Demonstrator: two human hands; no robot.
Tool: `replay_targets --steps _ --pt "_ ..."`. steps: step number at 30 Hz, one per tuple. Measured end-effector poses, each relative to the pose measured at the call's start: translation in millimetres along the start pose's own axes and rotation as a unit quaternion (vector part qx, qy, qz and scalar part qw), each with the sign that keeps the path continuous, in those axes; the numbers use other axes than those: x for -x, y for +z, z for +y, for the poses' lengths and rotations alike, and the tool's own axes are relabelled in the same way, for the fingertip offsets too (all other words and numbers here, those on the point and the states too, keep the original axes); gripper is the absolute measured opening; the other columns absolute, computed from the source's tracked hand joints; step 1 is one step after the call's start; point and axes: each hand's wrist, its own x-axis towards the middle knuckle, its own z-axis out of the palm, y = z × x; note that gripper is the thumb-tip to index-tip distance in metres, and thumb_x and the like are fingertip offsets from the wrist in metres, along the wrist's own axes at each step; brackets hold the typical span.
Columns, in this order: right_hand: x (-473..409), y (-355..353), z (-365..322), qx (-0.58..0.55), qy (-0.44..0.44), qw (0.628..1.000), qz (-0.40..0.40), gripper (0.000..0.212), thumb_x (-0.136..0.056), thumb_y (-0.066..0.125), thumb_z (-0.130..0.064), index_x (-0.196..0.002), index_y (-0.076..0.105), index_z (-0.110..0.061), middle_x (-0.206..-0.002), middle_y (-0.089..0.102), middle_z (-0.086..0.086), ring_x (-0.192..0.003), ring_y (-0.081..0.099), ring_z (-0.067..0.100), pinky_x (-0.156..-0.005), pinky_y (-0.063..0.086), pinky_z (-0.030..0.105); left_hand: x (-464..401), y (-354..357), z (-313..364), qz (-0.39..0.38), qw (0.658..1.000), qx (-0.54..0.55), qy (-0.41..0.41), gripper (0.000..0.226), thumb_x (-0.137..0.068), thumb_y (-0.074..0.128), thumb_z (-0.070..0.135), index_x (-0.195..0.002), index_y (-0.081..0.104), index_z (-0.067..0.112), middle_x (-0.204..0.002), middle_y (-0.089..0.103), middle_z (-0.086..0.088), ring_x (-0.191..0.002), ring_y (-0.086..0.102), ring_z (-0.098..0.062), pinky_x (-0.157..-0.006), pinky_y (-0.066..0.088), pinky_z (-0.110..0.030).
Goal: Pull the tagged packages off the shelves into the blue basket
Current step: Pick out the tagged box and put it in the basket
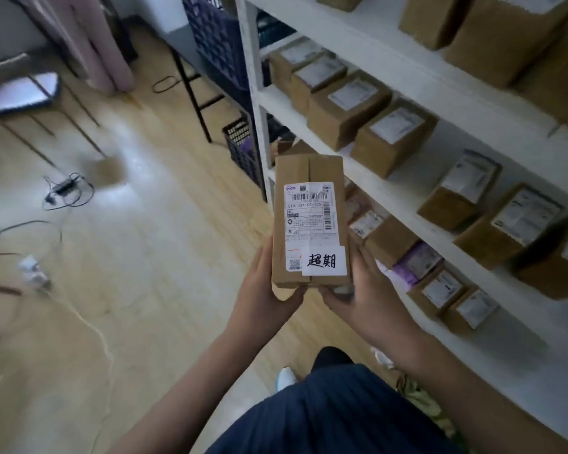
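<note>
Floor (pixel 151 224): wooden boards at 9 o'clock of the package, with loose cables (pixel 67 191) lying on it. Watch the feet when turning that way.
Blue basket (pixel 217 40): dark blue lattice crates stand at 11 o'clock, just beside the white shelf post; a second, lower one (pixel 243 149) is near 12 o'clock. I cannot tell which of them is the target, so look before you release.
Left hand (pixel 263 290): grip curled round the left edge and lower corner of the package, palm under it.
Tagged package (pixel 310 221): a long brown carton held upright in the air in front of the body, off the shelves, label facing the camera. The white handwritten tag (pixel 323 260) sits on its lower part, so this one belongs to the task.
Right hand (pixel 363 290): grip wrapped round the right edge and bottom, fingers behind the carton.
Step in hand, as I judge: carry the carton to the basket. Keep both hands under the bottom, keep it level, lower it inside and do not throw.
Shelves (pixel 391 188): white boards from 1 to 4 o'clock with many brown cartons (pixel 392 136); their printed labels are too blurred to tell if more tags are there.
</note>
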Motion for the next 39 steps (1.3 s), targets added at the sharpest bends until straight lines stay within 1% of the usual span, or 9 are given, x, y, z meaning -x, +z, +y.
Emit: replay_targets --steps 4,8,12,18,21,29,33,36,39 --pt "-57.0 23.4 -18.2 0.015 -0.022 0.998 -0.053 0.082 -0.089 0.073 -0.033 -0.156 0.026 -0.027 -0.143 0.039 -0.009 -0.125 0.048 0.005 -0.097 0.047 0.026 -23.0 -37.5 -24.4 0.04 0.999 -0.016 -0.019 0.091 -0.08 0.082 0.011 -0.155 0.033 0.018 -0.15 0.045 0.009 -0.14 0.043 -0.007 -0.107 0.042 -0.019" --pt "-125.8 44.5 -29.5 0.04 -0.06 0.993 -0.095 0.081 -0.088 0.074 -0.039 -0.154 0.031 -0.023 -0.136 0.046 -0.008 -0.121 0.05 0.005 -0.094 0.048 0.025 -59.0 -70.3 -51.7 0.059 0.997 -0.041 -0.041 0.086 -0.082 0.081 0.015 -0.154 0.034 0.017 -0.148 0.046 0.008 -0.139 0.042 -0.005 -0.105 0.037 -0.012" --pt "-203.4 62.1 -40.1 0.045 -0.091 0.989 -0.108 0.079 -0.086 0.076 -0.038 -0.152 0.035 -0.02 -0.136 0.05 -0.007 -0.124 0.05 0.005 -0.1 0.047 0.023 -112.3 -100.1 -85.2 0.05 0.993 -0.102 -0.036 0.087 -0.087 0.076 0.018 -0.157 0.026 0.01 -0.157 0.034 0.001 -0.146 0.032 -0.008 -0.113 0.037 -0.021" --pt "-338.1 79.6 -62.7 0.067 -0.147 0.979 -0.125 0.08 -0.087 0.072 -0.048 -0.153 0.032 -0.024 -0.136 0.05 -0.01 -0.127 0.049 0.008 -0.102 0.051 0.031 -213.9 -148.7 -117.6 0.089 0.986 -0.135 -0.036 0.092 -0.087 0.077 0.022 -0.159 0.021 0.013 -0.159 0.028 0.005 -0.146 0.033 -0.005 -0.113 0.038 -0.02" --pt "-400.6 78.7 -81.0 0.065 -0.157 0.977 -0.127 0.078 -0.087 0.073 -0.044 -0.152 0.034 -0.025 -0.136 0.048 -0.012 -0.125 0.049 0.006 -0.102 0.051 0.03 -268.5 -174.9 -124.3 0.108 0.984 -0.134 -0.035 0.092 -0.086 0.077 0.023 -0.159 0.021 0.015 -0.159 0.028 0.007 -0.145 0.035 -0.005 -0.111 0.041 -0.021" --pt "-557.7 105.2 -120.5 0.015 -0.151 0.985 -0.079 0.07 -0.085 0.076 -0.029 -0.145 0.043 -0.021 -0.13 0.05 -0.012 -0.12 0.051 0.001 -0.096 0.053 0.03 -419.1 -242.4 -164.7 0.134 0.985 -0.112 -0.006 0.093 -0.083 0.079 0.012 -0.158 0.024 0.014 -0.157 0.032 0.003 -0.145 0.034 -0.007 -0.111 0.034 -0.014" --pt "-636.9 131.8 -137.7 -0.002 -0.132 0.99 -0.048 0.078 -0.084 0.075 -0.026 -0.152 0.036 -0.021 -0.139 0.047 -0.011 -0.129 0.048 0.006 -0.103 0.049 0.029 -503.7 -286.7 -208.1 0.11 0.988 -0.105 0.01 0.094 -0.081 0.081 0.01 -0.157 0.026 0.013 -0.156 0.033 0.003 -0.144 0.035 -0.005 -0.111 0.036 -0.016" --pt "-706.0 155.1 -153.7 -0.002 -0.112 0.994 -0.009 0.074 -0.083 0.076 -0.027 -0.148 0.041 -0.017 -0.137 0.049 -0.007 -0.127 0.052 0.01 -0.101 0.051 0.036 -577.4 -326.5 -243.8 0.079 0.989 -0.112 0.051 0.092 -0.078 0.082 0.007 -0.155 0.031 0.009 -0.153 0.038 -0.001 -0.144 0.034 -0.006 -0.113 0.036 -0.017" --pt "-773.2 169.9 -170.1 -0.002 -0.073 0.997 0.034 0.078 -0.081 0.081 -0.023 -0.148 0.042 -0.015 -0.136 0.05 -0.006 -0.124 0.053 0.009 -0.101 0.05 0.032 -657.8 -363.5 -273.9 0.029 0.989 -0.118 0.088 0.084 -0.078 0.081 0.006 -0.15 0.038 0.005 -0.148 0.042 -0.004 -0.142 0.038 -0.014 -0.112 0.042 -0.027"
